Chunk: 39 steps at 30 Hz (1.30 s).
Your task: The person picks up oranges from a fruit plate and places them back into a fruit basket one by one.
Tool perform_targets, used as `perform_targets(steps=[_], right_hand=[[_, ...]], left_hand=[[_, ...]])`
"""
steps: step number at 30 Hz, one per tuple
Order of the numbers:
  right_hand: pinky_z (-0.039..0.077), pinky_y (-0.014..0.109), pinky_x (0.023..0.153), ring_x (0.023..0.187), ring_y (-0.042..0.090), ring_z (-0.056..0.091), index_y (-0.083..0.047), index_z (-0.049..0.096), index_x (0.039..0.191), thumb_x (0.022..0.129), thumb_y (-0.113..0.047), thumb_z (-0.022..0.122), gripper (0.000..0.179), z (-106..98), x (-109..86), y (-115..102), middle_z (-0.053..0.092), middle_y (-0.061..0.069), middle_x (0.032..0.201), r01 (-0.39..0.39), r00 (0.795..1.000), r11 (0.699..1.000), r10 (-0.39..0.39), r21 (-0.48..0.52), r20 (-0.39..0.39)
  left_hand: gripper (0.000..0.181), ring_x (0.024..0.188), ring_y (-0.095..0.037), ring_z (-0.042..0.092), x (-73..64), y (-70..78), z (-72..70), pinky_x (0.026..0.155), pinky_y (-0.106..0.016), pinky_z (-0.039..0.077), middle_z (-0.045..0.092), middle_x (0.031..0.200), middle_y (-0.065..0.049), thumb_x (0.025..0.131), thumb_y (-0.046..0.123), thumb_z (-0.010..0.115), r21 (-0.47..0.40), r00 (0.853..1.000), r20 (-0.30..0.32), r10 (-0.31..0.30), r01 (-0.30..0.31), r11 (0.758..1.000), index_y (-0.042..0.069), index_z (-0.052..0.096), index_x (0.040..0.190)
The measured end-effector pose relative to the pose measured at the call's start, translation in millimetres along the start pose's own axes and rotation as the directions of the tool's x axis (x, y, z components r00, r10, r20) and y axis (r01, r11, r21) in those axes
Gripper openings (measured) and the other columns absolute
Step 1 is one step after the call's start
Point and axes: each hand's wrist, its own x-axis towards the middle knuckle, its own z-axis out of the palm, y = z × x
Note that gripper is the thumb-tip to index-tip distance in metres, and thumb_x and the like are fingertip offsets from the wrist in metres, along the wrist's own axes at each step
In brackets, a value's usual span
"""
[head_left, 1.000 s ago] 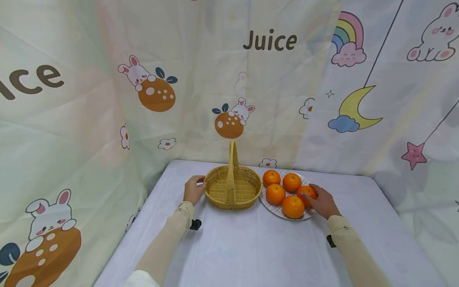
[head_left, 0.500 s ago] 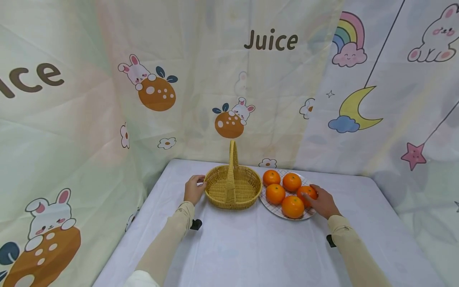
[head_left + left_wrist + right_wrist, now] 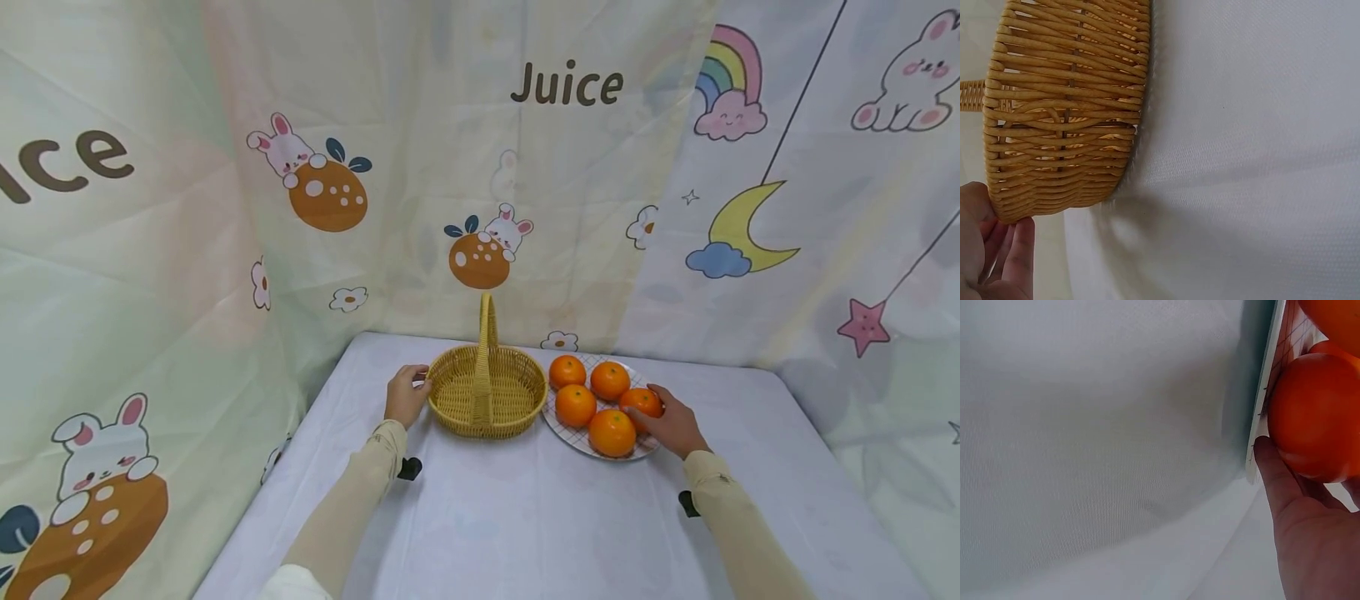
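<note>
A woven wicker basket with a tall arched handle stands on the white-covered table, nothing inside it. At its left end my left hand holds the rim between thumb and fingers; the left wrist view shows the fingertips against the wicker basket. To the basket's right, several oranges sit on a checked plate. My right hand grips the rightmost orange, which still rests on the plate. In the right wrist view, fingers curve along the lower side of this orange; its far side is hidden.
Two oranges are close to the gripped one: the front orange and the back orange. The plate nearly meets the basket. Printed cloth walls rise behind and beside the table.
Almost nothing differs. The right hand and wrist have shifted very slightly left at the orange, while the left hand stays at the basket rim.
</note>
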Motion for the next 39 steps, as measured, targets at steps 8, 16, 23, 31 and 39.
perform_targets(steps=[8, 16, 23, 31, 39], right_hand=[[0.033, 0.063, 0.108, 0.128, 0.048, 0.036, 0.002, 0.022, 0.151, 0.088, -0.061, 0.06, 0.097, -2, -1.1, -2, 0.031, 0.032, 0.147, 0.025, 1.0, 1.0, -0.025, -0.007, -0.019], [0.034, 0.064, 0.107, 0.127, 0.048, 0.036, 0.004, 0.024, 0.15, 0.088, -0.06, 0.061, 0.096, -1, 1.0, 0, 0.032, 0.032, 0.147, 0.054, 0.998, 0.999, -0.054, 0.002, -0.035], [0.034, 0.064, 0.106, 0.126, 0.048, 0.037, 0.003, 0.024, 0.15, 0.086, -0.064, 0.06, 0.1, -5, 0.7, 5, 0.033, 0.032, 0.147, 0.085, 0.996, 0.996, -0.086, -0.013, -0.029], [0.037, 0.063, 0.105, 0.126, 0.048, 0.038, 0.002, 0.023, 0.151, 0.088, -0.06, 0.062, 0.097, -19, -3.0, -6, 0.032, 0.032, 0.147, 0.108, 0.993, 0.994, -0.109, -0.01, -0.052], [0.039, 0.063, 0.104, 0.124, 0.047, 0.04, 0.0, 0.023, 0.152, 0.085, -0.063, 0.062, 0.1, -32, -6.6, -25, 0.033, 0.031, 0.147, 0.145, 0.987, 0.989, -0.146, -0.008, -0.073]], left_hand=[[0.028, 0.105, -0.029, 0.064, 0.5, 1.2, -0.2, 0.089, -0.034, 0.057, 0.062, 0.115, -0.017, 0.088, -0.001, 0.067, 0.026, 1.0, 0.008, 0.014, -0.014, 1.0, -0.004, 0.065, 0.116], [0.027, 0.105, -0.03, 0.063, 0.7, 1.8, -0.7, 0.09, -0.036, 0.056, 0.062, 0.114, -0.017, 0.089, -0.001, 0.067, 0.011, 1.0, 0.005, 0.019, -0.02, 1.0, -0.005, 0.065, 0.115], [0.027, 0.105, -0.029, 0.063, -0.4, 2.9, -1.1, 0.09, -0.034, 0.056, 0.063, 0.113, -0.017, 0.089, 0.0, 0.067, 0.019, 1.0, 0.015, 0.006, -0.007, 1.0, -0.004, 0.065, 0.115], [0.027, 0.106, -0.028, 0.063, 0.7, 5.1, -2.0, 0.09, -0.033, 0.056, 0.063, 0.113, -0.016, 0.089, 0.0, 0.067, 0.032, 1.0, 0.015, -0.009, 0.008, 0.999, -0.004, 0.066, 0.116], [0.029, 0.108, -0.028, 0.062, -0.1, 4.7, -2.6, 0.091, -0.033, 0.056, 0.062, 0.116, -0.016, 0.09, 0.001, 0.066, 0.033, 0.999, 0.029, -0.014, 0.013, 0.999, -0.004, 0.065, 0.118]])
